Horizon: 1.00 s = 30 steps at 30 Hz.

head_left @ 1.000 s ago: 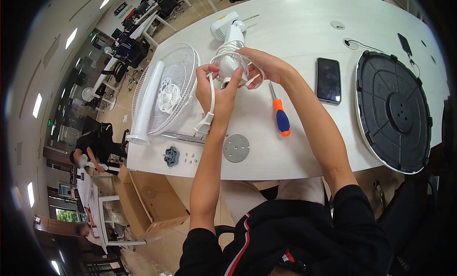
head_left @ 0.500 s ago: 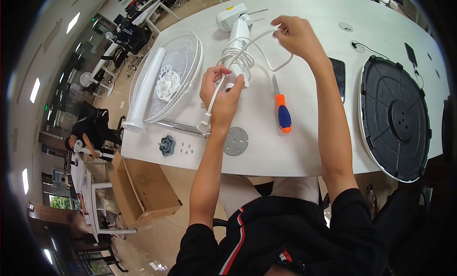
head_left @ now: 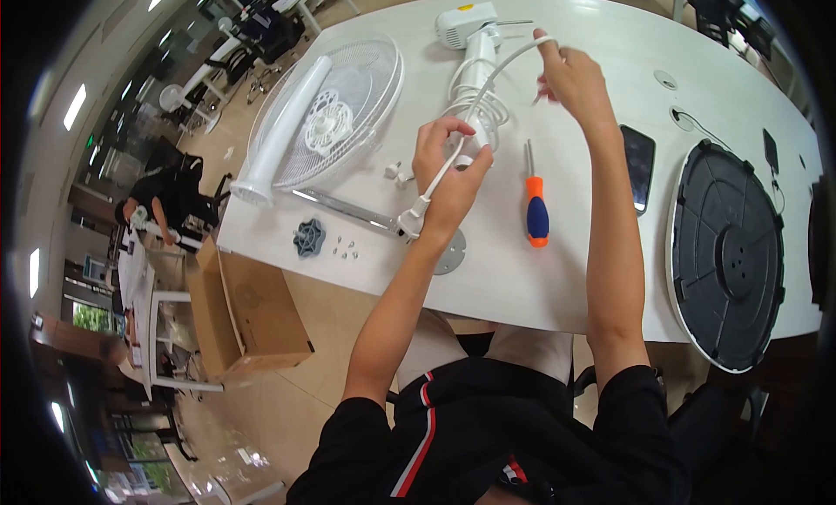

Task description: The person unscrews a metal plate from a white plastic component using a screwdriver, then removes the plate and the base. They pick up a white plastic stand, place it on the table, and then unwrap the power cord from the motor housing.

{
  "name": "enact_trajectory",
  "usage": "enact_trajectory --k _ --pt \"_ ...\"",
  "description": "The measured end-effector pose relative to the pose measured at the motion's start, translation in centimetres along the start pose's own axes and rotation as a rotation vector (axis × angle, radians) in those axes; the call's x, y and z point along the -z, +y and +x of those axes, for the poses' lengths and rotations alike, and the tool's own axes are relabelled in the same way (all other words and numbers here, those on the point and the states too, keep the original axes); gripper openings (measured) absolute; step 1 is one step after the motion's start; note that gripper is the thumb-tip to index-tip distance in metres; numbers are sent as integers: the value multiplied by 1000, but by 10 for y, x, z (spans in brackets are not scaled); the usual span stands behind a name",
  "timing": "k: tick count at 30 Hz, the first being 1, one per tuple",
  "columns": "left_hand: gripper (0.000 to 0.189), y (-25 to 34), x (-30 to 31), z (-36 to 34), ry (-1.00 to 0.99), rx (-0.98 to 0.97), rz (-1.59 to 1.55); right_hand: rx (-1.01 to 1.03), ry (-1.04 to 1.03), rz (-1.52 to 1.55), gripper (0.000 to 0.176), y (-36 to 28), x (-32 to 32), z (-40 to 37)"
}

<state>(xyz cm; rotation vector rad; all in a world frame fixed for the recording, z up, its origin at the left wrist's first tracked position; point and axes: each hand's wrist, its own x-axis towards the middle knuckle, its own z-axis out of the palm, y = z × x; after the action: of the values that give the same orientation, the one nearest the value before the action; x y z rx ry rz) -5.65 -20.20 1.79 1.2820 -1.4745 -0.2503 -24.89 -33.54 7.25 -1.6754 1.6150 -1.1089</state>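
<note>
A white fan motor head (head_left: 467,26) with its neck (head_left: 477,70) lies on the table. The white power cord (head_left: 498,72) loops loosely around the neck. My left hand (head_left: 450,170) curls at the neck's lower end, the cord running across its palm and under the fingers. The plug (head_left: 413,219) hangs by my left wrist. Beyond the neck on the right, my right hand (head_left: 575,80) holds a raised stretch of the cord at its fingertips. An orange and blue screwdriver (head_left: 536,211) lies below my right hand.
Left lie a fan grille (head_left: 370,91), white tube (head_left: 287,126), metal pole (head_left: 344,211), grey knob (head_left: 309,238) and small screws (head_left: 347,248). A round grey plate (head_left: 452,254) is partly hidden by my left arm. Right are a phone (head_left: 638,167) and black round base (head_left: 727,252). A cardboard box (head_left: 252,313) stands on the floor.
My right hand has lifted the cord further up and away, and the loops around the neck look looser. My left hand stays at the neck's lower end. The whole view has shifted.
</note>
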Motion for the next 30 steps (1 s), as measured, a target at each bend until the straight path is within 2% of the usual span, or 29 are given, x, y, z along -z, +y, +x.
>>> enact_trajectory --k 3,4,6,9,11,12,13,14,16,17,19,22,25,28,30 --pt "36 -3 -3 -7 -8 52 -2 388 248 242 52 -18 -12 -15" --pt "36 -3 -3 -10 -19 71 -14 511 237 374 40 -21 -15 -13" --pt "37 -3 -4 -15 -48 100 -40 612 143 435 39 -37 -15 -22" --pt "37 -23 -10 -19 -19 -45 15 670 56 444 35 -69 -25 -53" --pt "35 -23 -12 -19 -36 -69 20 802 18 377 30 -75 -44 -67" --pt "35 -25 -13 -18 -37 -113 6 817 -57 421 25 -76 -54 -74" --pt "34 -28 -15 -17 -38 -158 -9 843 -97 338 18 -76 -64 -81" --pt "33 -32 -13 -20 -174 -106 -270 859 -138 293 16 -77 -76 -87" --pt "32 -28 -12 -28 -147 -88 -123 910 -333 167 14 -81 -87 -104" --pt "32 -21 -10 -28 -135 -57 -77 836 -418 98 17 -85 -93 -115" --pt "33 -6 -7 -29 -114 7 13 814 -472 -101 18 -92 -96 -132" --pt "37 -11 -2 -21 -113 -66 208 880 -407 31 12 -80 -117 -134" --pt "35 -11 -3 -19 -144 -67 268 813 -459 -102 14 -76 -107 -132" --pt "30 -21 -10 -24 -146 -28 -26 748 -560 -186 23 -82 -86 -123" --pt "31 -30 -10 -24 -155 -50 -32 781 -526 -45 24 -75 -84 -111"
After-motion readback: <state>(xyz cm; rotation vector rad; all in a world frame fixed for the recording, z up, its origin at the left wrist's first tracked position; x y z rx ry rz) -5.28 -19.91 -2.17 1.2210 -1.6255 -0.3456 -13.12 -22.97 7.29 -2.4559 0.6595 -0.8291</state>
